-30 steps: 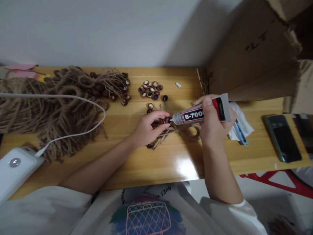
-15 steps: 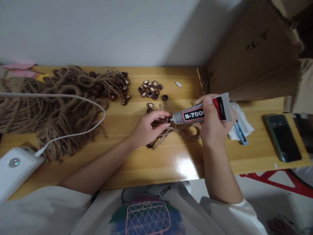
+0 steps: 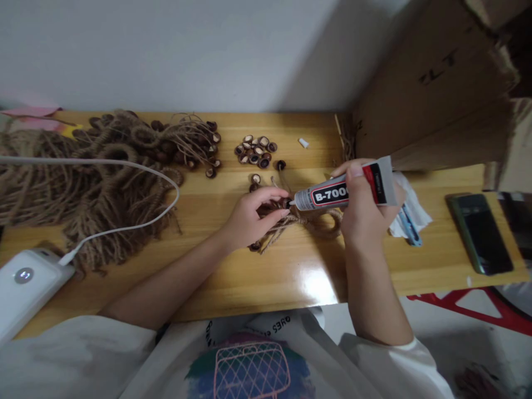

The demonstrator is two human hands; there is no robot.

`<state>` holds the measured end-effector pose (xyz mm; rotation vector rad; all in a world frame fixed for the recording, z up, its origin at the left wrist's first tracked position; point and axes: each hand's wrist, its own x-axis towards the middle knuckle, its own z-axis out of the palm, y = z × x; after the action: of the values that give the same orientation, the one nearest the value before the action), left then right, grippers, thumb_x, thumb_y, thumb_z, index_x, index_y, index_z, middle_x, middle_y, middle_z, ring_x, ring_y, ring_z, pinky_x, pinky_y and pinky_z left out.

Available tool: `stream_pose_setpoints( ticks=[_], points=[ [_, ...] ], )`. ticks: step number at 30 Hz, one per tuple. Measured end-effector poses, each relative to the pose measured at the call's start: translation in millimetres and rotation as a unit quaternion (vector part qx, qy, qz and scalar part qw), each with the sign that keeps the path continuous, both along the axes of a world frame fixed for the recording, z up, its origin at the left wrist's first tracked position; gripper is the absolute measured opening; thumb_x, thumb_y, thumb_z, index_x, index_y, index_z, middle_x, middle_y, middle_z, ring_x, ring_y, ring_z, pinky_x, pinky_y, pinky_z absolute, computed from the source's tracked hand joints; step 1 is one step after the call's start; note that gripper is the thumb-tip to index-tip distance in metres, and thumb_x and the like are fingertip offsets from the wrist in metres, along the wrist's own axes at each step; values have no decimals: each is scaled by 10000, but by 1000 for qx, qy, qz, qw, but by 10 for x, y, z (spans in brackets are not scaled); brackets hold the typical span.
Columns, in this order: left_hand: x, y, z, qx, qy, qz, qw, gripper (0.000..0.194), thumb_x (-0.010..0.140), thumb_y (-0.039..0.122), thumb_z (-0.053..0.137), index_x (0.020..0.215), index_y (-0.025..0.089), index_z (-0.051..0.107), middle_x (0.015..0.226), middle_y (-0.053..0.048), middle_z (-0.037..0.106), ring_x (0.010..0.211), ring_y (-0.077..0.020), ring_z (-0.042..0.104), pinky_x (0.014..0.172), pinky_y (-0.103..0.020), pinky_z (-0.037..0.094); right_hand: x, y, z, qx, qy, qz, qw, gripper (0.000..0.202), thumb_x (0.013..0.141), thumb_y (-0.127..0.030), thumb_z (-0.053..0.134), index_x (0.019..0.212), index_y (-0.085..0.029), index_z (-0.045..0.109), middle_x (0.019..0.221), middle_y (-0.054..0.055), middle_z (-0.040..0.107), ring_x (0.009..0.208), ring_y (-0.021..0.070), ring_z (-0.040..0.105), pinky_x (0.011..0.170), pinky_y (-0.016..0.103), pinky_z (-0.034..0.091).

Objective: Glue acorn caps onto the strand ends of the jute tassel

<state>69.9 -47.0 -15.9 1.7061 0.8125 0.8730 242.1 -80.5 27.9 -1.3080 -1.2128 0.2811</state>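
My right hand (image 3: 366, 202) is wrapped round a grey, black and red glue tube (image 3: 326, 194) marked B-7000. The tube lies nearly level, its nozzle pointing left at a small dark cap (image 3: 287, 204). My left hand (image 3: 255, 218) pinches that cap between thumb and fingertips; the nozzle tip is at its opening, and whether glue is flowing cannot be made out. Below the hands lies a twine piece with a loop (image 3: 328, 223) and loose cords. More brown caps (image 3: 255, 179) show beside my left hand. Several hollow caps (image 3: 254, 151) are grouped behind it.
A large heap of brown twine (image 3: 112, 188) covers the left, crossed by a white cable (image 3: 158, 173) from a white device (image 3: 31, 288). A small white cap (image 3: 303, 143) lies behind. At right are a cardboard box (image 3: 432, 94), blue cutter (image 3: 409, 226) and phone (image 3: 482, 234).
The glue tube and my right hand have shifted very slightly right. My left hand stays in place, holding the cap.
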Motion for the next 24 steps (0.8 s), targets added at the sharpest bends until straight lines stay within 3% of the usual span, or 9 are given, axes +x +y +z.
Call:
stream_pose_setpoints(
  ticks=[24],
  points=[
    [4, 4, 7, -5, 0, -1, 1000, 259, 768, 178, 654, 1025, 158, 624, 1016, -72, 694, 897, -147, 654, 844, -299, 534, -18, -9, 11, 10, -3, -2, 1000, 212, 916, -286, 499, 746, -206, 598, 701, -22, 581, 623, 111, 579, 597, 262, 468]
  ],
)
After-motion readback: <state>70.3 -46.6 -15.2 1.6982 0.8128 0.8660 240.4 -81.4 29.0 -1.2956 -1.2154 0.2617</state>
